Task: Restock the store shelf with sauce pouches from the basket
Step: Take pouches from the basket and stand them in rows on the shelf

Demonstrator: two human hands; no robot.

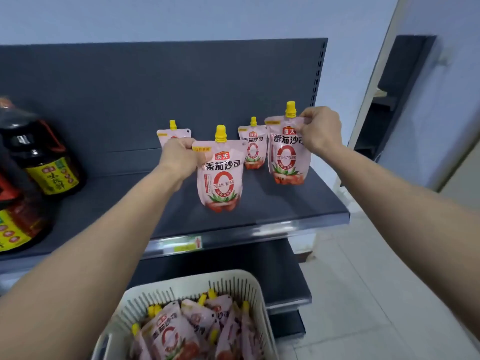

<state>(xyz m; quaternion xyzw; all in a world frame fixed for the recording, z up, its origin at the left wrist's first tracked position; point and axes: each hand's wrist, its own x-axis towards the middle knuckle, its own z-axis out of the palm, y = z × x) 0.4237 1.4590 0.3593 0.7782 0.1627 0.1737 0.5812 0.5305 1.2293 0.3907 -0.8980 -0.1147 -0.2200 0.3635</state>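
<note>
The basket (246,284) sits nearest, below the shelf (285,203), full of spare pouches (181,331). Above it, the left hand (179,157) pinches the top left corner of the front pouch (220,178), which hangs upright near the shelf's front edge; I cannot tell whether its base touches down. Held by one corner, it could swing, or slump forward off the edge if released before it stands. Farther right, the right hand (320,129) pinches the top right corner of the right pouch (285,154), whose base seems to rest on the shelf; a soft base could fold and tip it onto the rear pouch (253,149) just behind. Each pouch body hangs below its grip. A far pouch (172,132) stands half hidden behind the left hand.
</note>
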